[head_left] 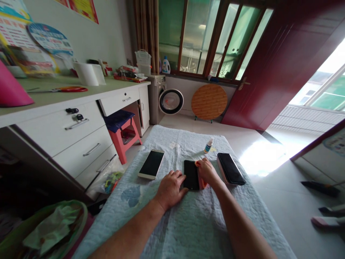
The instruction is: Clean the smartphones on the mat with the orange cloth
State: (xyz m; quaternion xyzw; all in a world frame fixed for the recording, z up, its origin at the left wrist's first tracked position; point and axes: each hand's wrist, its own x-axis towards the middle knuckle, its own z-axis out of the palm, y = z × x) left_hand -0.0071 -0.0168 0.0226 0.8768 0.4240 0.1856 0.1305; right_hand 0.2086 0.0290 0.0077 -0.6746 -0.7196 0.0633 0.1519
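Note:
A black smartphone (191,174) lies flat on a light blue quilted cover (172,144). My left hand (170,189) rests at its lower left, fingers on the left edge and thumb near the bottom corner, holding it steady. In the closed fingers of my right hand (207,171) is an orange cloth (203,182), pressed against the phone's right side; part of the cloth is hidden by the hand. A white-framed smartphone (152,164) lies to the left. On the right, another black smartphone (231,169) sits on a pale box-like thing. A small spray bottle (208,145) stands upright behind my right hand.
Along the left runs a white desk (88,99) with scissors (67,89) and a paper roll (90,73). A red stool (125,136) is beneath it. A bin (78,230) stands lower left. Behind are a washing machine (157,88) with its door open and a round wooden tabletop (209,101).

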